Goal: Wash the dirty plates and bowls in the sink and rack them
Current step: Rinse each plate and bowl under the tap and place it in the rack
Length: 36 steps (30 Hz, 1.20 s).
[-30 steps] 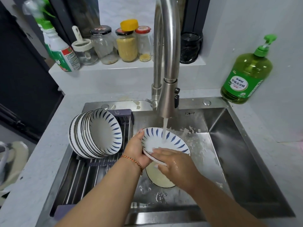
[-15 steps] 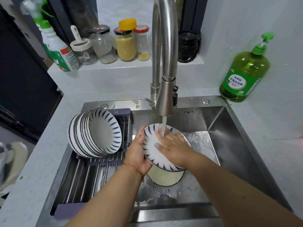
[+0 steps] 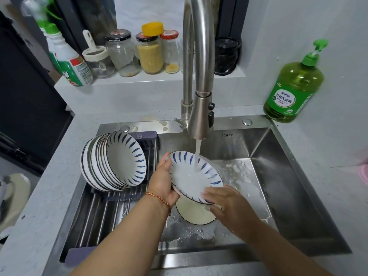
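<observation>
- The left hand (image 3: pixel 164 181) grips the left rim of a white shallow bowl with blue leaf strokes (image 3: pixel 194 177); the thumb lies on the upper edge and the fingers curl behind it.
- This bowl is tilted, its inside facing up and toward the person, above the stainless steel sink (image 3: pixel 288 192).
- The right hand (image 3: pixel 227 202) touches the lower right rim of the same bowl with fingers that look nearly straight; a firm clamp is not visible there.
- A thin stream of water (image 3: pixel 197 156) falls from the brushed steel tap (image 3: pixel 199 76) onto the inside of the held bowl.
- Under the held bowl, a second white dish with a dark rim (image 3: pixel 194 215) lies on the wet sink floor, partly hidden by both hands.
- On the left part of the sink, a grey roll-up rack of steel rods (image 3: pixel 103 216) spans the basin; a row of washed blue-striped bowls (image 3: pixel 113 162) stands on edge at its far end, leaning one on another.
- The nearest racked bowl is just beside the left hand, apart from it.
- The near part of the rack holds no dishes, and the right half of the basin holds only foam and water.
- A green bottle of dish soap with a pump (image 3: pixel 294 86) stands on the counter at the far right corner of the sink.
- Glass jars (image 3: pixel 149 54) and a white and green spray bottle (image 3: pixel 67 60) stand on the ledge behind the tap.
</observation>
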Motion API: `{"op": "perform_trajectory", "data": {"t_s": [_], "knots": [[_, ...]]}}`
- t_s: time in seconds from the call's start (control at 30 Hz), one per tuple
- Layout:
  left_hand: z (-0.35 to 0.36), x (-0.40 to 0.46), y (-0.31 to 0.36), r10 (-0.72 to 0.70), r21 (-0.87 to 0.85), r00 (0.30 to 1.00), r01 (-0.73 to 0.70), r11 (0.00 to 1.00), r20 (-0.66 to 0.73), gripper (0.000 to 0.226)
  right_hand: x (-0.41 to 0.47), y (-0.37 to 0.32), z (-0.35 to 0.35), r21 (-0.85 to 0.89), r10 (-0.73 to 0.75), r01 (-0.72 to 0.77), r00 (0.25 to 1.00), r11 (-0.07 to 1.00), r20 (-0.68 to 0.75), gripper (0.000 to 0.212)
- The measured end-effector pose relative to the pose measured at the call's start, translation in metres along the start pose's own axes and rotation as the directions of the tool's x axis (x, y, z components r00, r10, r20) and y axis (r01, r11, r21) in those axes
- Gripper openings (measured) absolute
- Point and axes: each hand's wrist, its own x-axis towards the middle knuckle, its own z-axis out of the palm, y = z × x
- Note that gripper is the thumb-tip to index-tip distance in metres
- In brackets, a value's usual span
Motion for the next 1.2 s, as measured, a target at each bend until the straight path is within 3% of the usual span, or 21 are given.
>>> {"op": "perform_trajectory", "data": {"t_s": [0.1,0.23,0.4,0.5,0.57,0.6,0.67,0.73,0.8,0.87,0.97,1.03,1.13,1.2], "knots": [[0.002,0.000,0.003,-0.058,-0.002,0.998,0.058,0.998,-0.013,0.039,0.004,-0.001,0.004,0.094,-0.036,0.047,0.992,0.994,-0.121,0.028],[0.004,-0.014,0.010,-0.155,0.088,0.983,0.163,0.983,-0.098,0.053,-0.001,-0.006,0.004,0.136,0.022,-0.003,0.990,0.991,-0.142,0.027],[-0.004,-0.029,0.011,-0.110,0.238,0.982,0.144,0.960,-0.151,0.060,-0.003,-0.025,-0.006,0.266,0.146,-0.139,0.989,0.954,-0.007,0.037],[-0.013,-0.036,0.006,0.012,0.370,0.974,0.074,0.926,-0.225,0.040,-0.001,-0.029,-0.009,0.356,0.283,-0.307,0.952,0.883,0.118,0.016],[-0.025,-0.041,0.003,0.197,0.607,0.963,-0.048,0.794,-0.183,0.026,0.001,-0.029,-0.009,0.429,0.352,-0.368,0.928,0.825,0.118,0.020],[-0.035,-0.044,0.001,0.302,0.766,0.948,-0.122,0.631,-0.098,0.024,0.001,-0.029,-0.008,0.464,0.387,-0.401,0.913,0.790,0.129,0.027],[-0.057,-0.052,-0.002,0.419,0.960,0.899,-0.215,0.179,0.124,0.036,0.002,-0.030,-0.007,0.542,0.434,-0.439,0.889,0.717,0.146,0.047],[-0.076,-0.058,-0.006,0.389,0.954,0.873,-0.240,-0.180,0.293,0.050,0.002,-0.033,-0.008,0.636,0.466,-0.447,0.872,0.629,0.152,0.052],[-0.089,-0.062,-0.012,0.279,0.894,0.907,-0.186,-0.407,0.315,0.063,0.003,-0.037,-0.008,0.713,0.502,-0.454,0.849,0.535,0.165,0.041],[-0.099,-0.066,-0.016,0.186,0.862,0.946,-0.148,-0.484,0.267,0.061,0.006,-0.041,-0.007,0.744,0.532,-0.469,0.827,0.476,0.181,0.030],[-0.108,-0.072,-0.015,0.123,0.891,0.971,-0.135,-0.434,0.207,0.062,0.009,-0.048,-0.007,0.750,0.551,-0.487,0.811,0.448,0.198,0.034],[-0.110,-0.074,-0.010,0.116,0.871,0.970,-0.135,-0.472,0.213,0.060,0.011,-0.052,-0.008,0.748,0.552,-0.495,0.807,0.441,0.208,0.038],[-0.115,-0.073,-0.004,0.116,0.851,0.970,-0.126,-0.510,0.213,0.059,0.016,-0.058,-0.008,0.759,0.566,-0.499,0.797,0.417,0.213,0.025],[-0.117,-0.073,-0.002,0.127,0.870,0.970,-0.123,-0.477,0.207,0.058,0.021,-0.062,-0.007,0.767,0.563,-0.498,0.796,0.405,0.220,0.022]]}}
